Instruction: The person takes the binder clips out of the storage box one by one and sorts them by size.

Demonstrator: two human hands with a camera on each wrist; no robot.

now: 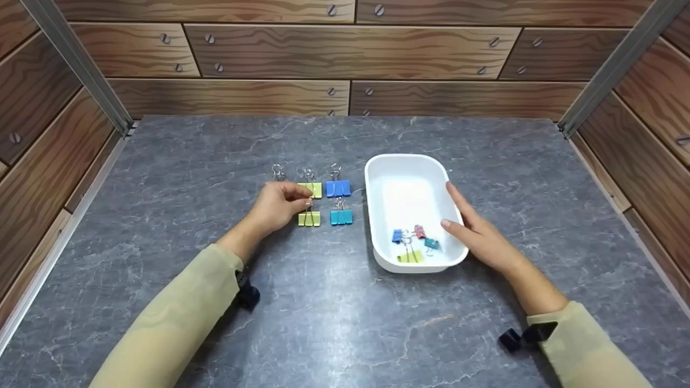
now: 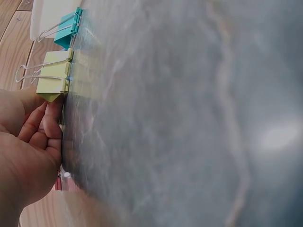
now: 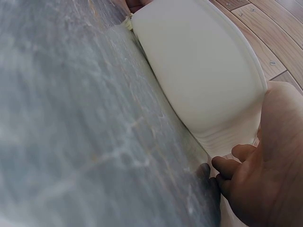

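My left hand lies on the table with its fingers curled. Its fingertips pinch the left edge of a yellow-green binder clip. Beside that clip lie a blue clip, a second yellow clip and a teal clip. A wire handle pokes out behind the hand. In the left wrist view, my left hand touches a yellow clip, with a teal clip beyond. My right hand rests with straight fingers against the right rim of a white tray, which holds several small clips.
The right wrist view shows the tray's outer wall and my right hand at its base. The grey marbled table is bounded by wood-pattern walls at the back and on both sides.
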